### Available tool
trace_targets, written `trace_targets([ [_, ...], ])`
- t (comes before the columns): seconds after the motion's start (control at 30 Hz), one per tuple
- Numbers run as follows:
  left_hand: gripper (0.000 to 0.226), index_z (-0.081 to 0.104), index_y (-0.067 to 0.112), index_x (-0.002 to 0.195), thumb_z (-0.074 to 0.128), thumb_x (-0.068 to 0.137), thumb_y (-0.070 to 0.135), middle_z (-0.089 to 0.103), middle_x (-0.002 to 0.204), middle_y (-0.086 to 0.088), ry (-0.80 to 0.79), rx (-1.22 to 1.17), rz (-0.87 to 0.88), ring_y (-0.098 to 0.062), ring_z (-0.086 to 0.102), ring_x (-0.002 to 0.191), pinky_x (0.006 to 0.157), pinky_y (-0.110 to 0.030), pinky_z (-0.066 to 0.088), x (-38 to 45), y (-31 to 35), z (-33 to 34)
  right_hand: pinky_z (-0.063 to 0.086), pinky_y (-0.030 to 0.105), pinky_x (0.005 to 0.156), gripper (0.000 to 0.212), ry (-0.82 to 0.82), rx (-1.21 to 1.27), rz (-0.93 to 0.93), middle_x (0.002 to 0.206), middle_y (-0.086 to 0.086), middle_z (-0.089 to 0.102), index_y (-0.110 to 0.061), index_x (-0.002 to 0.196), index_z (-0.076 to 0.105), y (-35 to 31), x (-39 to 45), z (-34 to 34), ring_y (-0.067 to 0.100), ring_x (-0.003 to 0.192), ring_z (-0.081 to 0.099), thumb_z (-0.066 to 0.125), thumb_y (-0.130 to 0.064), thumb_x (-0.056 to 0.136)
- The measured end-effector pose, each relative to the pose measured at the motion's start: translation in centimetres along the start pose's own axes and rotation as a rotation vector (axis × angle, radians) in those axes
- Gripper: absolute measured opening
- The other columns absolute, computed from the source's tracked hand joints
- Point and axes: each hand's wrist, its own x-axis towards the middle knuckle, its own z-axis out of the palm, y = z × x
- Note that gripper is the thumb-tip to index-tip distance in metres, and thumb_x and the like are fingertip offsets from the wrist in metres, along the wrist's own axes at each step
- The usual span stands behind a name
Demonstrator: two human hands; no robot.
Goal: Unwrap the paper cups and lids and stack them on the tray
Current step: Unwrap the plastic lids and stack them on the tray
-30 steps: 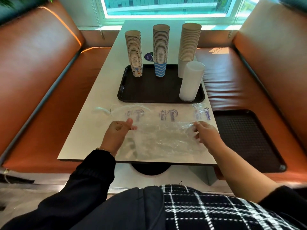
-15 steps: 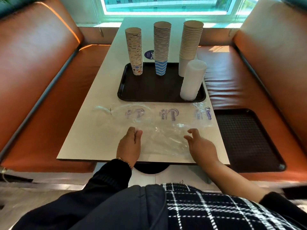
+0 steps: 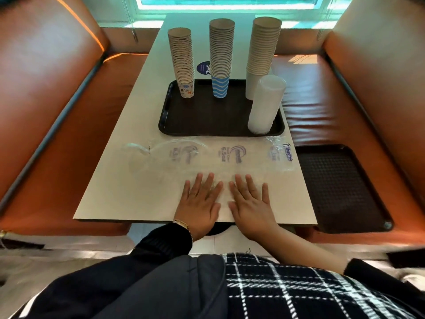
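A dark tray (image 3: 207,120) sits on the table and carries three tall stacks of paper cups: a patterned stack (image 3: 182,63) at the left, a blue-wave stack (image 3: 221,58) in the middle, a plain brown and white stack (image 3: 263,51) at the right. A stack of translucent lids (image 3: 265,104) stands at the tray's front right corner. Clear printed plastic wrappers (image 3: 232,155) lie flat in front of the tray. My left hand (image 3: 200,203) and my right hand (image 3: 250,203) lie side by side, palms down, fingers straight, pressing on the plastic near the table's front edge.
The white table (image 3: 110,187) stands between two orange bench seats. A second dark tray (image 3: 340,185) lies on the right seat (image 3: 322,107). A round blue sticker (image 3: 203,67) shows behind the cups. A window runs along the far end.
Both hands have come together toward the middle and flattened on the plastic; earlier they were apart at the wrapper's left and right sides. The crumpled plastic now lies flatter.
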Motion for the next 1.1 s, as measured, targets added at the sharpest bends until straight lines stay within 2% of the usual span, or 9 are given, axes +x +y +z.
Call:
trace_targets([
  [0.13, 0.062, -0.017, 0.042, 0.146, -0.006, 0.086, 0.056, -0.025, 0.158, 0.007, -0.110, -0.051, -0.091, -0.021, -0.028, 0.144, 0.115, -0.047, -0.020, -0.2, -0.5, 0.3, -0.024, 0.049, 0.114, 0.071, -0.062, -0.015, 0.087, 0.156, -0.001, -0.036, -0.034, 0.147, -0.024, 1.4, -0.6, 0.2, 0.021, 0.141, -0.039, -0.019, -0.060, 0.082],
  [0.27, 0.065, -0.002, 0.040, 0.152, 0.000, 0.088, 0.056, -0.020, 0.161, 0.004, -0.045, -0.094, -0.131, -0.023, -0.032, 0.143, 0.115, -0.044, -0.021, -0.7, -0.4, -0.1, -0.019, 0.047, 0.118, 0.068, 0.024, 0.103, 0.267, 0.161, 0.009, -0.025, -0.038, 0.154, -0.006, 2.0, -0.8, -0.2, 0.028, 0.148, -0.023, -0.001, -0.066, 0.092],
  [0.33, 0.058, 0.022, 0.040, 0.151, 0.022, 0.094, 0.051, -0.005, 0.164, 0.000, 0.110, -0.184, -0.274, -0.024, -0.015, 0.148, 0.115, -0.044, -0.007, -1.3, -0.8, -0.3, 0.000, 0.046, 0.120, 0.056, 0.123, 0.226, 0.390, 0.161, 0.011, 0.006, -0.038, 0.152, 0.022, 2.4, -1.0, -0.9, 0.030, 0.148, 0.005, 0.025, -0.058, 0.099],
  [0.43, 0.047, 0.053, 0.031, 0.135, 0.058, 0.089, 0.021, 0.015, 0.156, -0.003, 0.300, -0.352, -0.461, -0.031, 0.032, 0.131, 0.108, -0.049, 0.025, -2.0, -1.5, -0.5, 0.021, 0.043, 0.107, 0.047, 0.224, 0.243, 0.432, 0.139, 0.006, 0.038, -0.031, 0.142, 0.038, 2.7, -0.8, -1.5, 0.027, 0.127, 0.031, 0.047, -0.044, 0.098],
  [0.63, 0.047, 0.066, 0.018, 0.104, 0.051, 0.077, -0.017, 0.034, 0.134, 0.010, 0.383, -0.598, -0.263, -0.018, 0.046, 0.109, 0.099, -0.040, 0.046, -2.1, -1.6, -1.1, 0.023, 0.035, 0.089, 0.038, 0.314, 0.348, 0.254, 0.114, 0.003, 0.058, -0.027, 0.129, 0.057, 1.6, -0.2, -1.4, 0.027, 0.110, 0.047, 0.053, -0.011, 0.094],
  [0.73, 0.055, 0.061, 0.027, 0.100, 0.048, 0.075, -0.020, 0.039, 0.127, 0.012, 0.489, -0.628, -0.206, -0.021, 0.051, 0.112, 0.102, -0.029, 0.043, -2.0, -1.8, -2.6, 0.025, 0.037, 0.081, 0.036, 0.536, 0.348, 0.144, 0.094, 0.000, 0.054, -0.027, 0.117, 0.063, 2.1, -0.2, -1.7, 0.022, 0.090, 0.048, 0.055, -0.009, 0.086],
  [0.87, 0.048, 0.070, 0.013, 0.100, 0.051, 0.072, -0.021, 0.045, 0.122, 0.002, 0.623, -0.502, -0.185, -0.021, 0.048, 0.110, 0.099, -0.010, 0.032, 1.0, -1.8, -6.1, 0.023, 0.036, 0.082, 0.037, 0.664, 0.344, 0.159, 0.092, 0.001, 0.051, -0.023, 0.119, 0.065, 2.8, 2.3, -4.5, 0.019, 0.089, 0.042, 0.054, -0.008, 0.087],
  [0.97, 0.045, 0.070, 0.014, 0.108, 0.052, 0.080, -0.016, 0.052, 0.123, -0.005, 0.413, -0.450, -0.247, -0.022, 0.046, 0.116, 0.099, -0.010, 0.028, 4.7, -2.0, -7.1, 0.024, 0.038, 0.091, 0.038, 0.485, 0.294, 0.252, 0.105, 0.005, 0.052, -0.024, 0.127, 0.063, 3.3, 5.4, -5.9, 0.027, 0.105, 0.045, 0.055, -0.010, 0.093],
  [1.1, 0.032, 0.064, 0.027, 0.119, 0.053, 0.090, 0.019, 0.052, 0.130, 0.002, 0.130, -0.128, -0.335, -0.024, 0.043, 0.120, 0.101, -0.035, 0.034, 7.1, -2.8, -6.5, 0.023, 0.044, 0.105, 0.036, 0.326, 0.170, 0.368, 0.127, 0.005, 0.043, -0.028, 0.131, 0.059, 4.2, 7.4, -6.2, 0.028, 0.123, 0.035, 0.056, -0.026, 0.095],
])
